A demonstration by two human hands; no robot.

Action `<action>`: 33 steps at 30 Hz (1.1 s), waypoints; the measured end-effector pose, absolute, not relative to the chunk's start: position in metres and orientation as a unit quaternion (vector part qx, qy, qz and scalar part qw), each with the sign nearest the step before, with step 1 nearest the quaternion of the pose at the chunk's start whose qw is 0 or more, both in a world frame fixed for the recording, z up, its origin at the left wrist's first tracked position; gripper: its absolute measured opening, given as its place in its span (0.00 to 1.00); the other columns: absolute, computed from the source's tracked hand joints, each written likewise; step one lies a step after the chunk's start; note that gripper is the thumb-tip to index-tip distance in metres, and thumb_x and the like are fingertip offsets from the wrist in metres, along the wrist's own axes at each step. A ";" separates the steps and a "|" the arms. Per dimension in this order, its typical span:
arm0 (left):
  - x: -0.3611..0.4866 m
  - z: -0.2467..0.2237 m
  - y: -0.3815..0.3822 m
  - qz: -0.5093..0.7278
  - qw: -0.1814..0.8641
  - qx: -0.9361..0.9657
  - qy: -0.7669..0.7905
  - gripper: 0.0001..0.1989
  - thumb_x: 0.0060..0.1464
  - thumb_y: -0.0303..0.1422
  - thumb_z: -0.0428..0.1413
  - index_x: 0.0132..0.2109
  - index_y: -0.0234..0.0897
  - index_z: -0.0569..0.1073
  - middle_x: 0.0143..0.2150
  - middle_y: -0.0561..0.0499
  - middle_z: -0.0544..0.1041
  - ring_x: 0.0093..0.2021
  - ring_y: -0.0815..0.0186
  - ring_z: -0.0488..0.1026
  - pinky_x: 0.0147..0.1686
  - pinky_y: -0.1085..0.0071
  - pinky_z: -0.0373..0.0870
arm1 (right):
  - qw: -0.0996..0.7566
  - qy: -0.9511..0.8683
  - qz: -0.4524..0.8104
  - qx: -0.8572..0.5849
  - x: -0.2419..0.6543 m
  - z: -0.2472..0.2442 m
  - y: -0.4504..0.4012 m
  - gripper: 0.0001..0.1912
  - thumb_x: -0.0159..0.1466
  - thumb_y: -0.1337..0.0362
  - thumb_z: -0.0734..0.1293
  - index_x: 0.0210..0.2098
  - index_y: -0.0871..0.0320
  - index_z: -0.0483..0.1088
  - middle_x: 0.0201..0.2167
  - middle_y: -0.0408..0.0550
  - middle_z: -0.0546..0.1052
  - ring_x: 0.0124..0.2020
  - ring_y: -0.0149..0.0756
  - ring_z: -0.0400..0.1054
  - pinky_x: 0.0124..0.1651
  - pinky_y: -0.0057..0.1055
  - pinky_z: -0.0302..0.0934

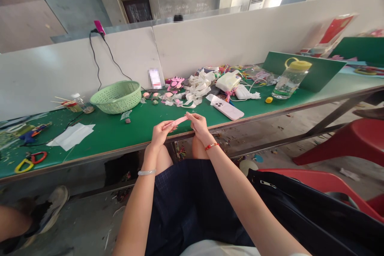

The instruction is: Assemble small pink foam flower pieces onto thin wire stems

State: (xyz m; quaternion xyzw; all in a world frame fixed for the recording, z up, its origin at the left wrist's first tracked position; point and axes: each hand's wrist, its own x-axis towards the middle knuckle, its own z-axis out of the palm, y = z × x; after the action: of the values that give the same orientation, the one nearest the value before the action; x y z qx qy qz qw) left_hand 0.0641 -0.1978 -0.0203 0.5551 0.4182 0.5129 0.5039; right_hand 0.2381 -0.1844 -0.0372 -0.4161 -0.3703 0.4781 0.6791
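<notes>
Along the front edge of the green-topped table point(126, 140), at lower centre of the frame, a narrow pink strip point(180, 121) is held just over the tabletop. The left hand point(162, 134) pinches one end between thumb and fingers, and the right hand point(198, 126) grips the other end the same way, the two hands almost meeting. A pale bangle point(147, 172) circles the left wrist, and a red beaded bracelet point(211, 146) circles the right.

Straight ahead of the right hand lies a white phone point(225, 107), face down, near a tangle of white ribbon point(198, 88) and pink foam cutouts point(175, 84). Further right are a white pouch point(228, 81) and a water bottle with a yellow lid point(292, 79), which stands before a leaning green board point(318, 68). Toward the left, a light green plastic basket point(115, 97) sits against the back panel, with a sheet of white paper point(71, 136) lying nearer the front edge. Yellow and red scissor handles point(31, 160) lie at the left edge of the table.
</notes>
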 end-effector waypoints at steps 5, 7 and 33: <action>0.062 -0.019 -0.197 0.533 0.515 0.527 0.415 0.24 0.41 0.44 0.69 0.42 0.31 0.79 0.32 0.44 0.83 0.33 0.62 0.80 0.37 0.69 0.74 | 0.653 -0.408 0.508 -0.386 0.240 -0.034 -0.187 0.23 0.47 0.48 0.76 0.34 0.58 0.78 0.29 0.45 0.80 0.14 0.19 0.48 0.16 0.27 0.41; 0.062 -0.018 -0.196 0.547 0.519 0.508 0.417 0.26 0.42 0.44 0.69 0.46 0.32 0.77 0.32 0.46 0.83 0.32 0.63 0.80 0.37 0.69 0.73 | 0.650 -0.410 0.505 -0.393 0.240 -0.033 -0.187 0.22 0.46 0.48 0.76 0.31 0.58 0.78 0.30 0.47 0.81 0.14 0.19 0.49 0.15 0.27 0.41; 0.060 -0.018 -0.186 0.508 0.651 0.381 0.417 0.10 0.53 0.34 0.65 0.39 0.31 0.78 0.40 0.42 0.83 0.47 0.61 0.80 0.56 0.66 0.69 | 0.498 -0.704 0.259 -0.436 0.250 -0.042 -0.177 0.14 0.58 0.57 0.74 0.40 0.59 0.81 0.30 0.49 0.82 0.25 0.35 0.72 0.30 0.28 0.64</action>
State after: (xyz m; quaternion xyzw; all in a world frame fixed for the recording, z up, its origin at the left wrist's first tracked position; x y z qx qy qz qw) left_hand 0.0596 -0.1864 -0.0183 0.3805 0.4166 0.5077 0.6511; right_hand 0.2503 -0.1772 -0.0422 -0.4364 -0.7036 0.2590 0.4975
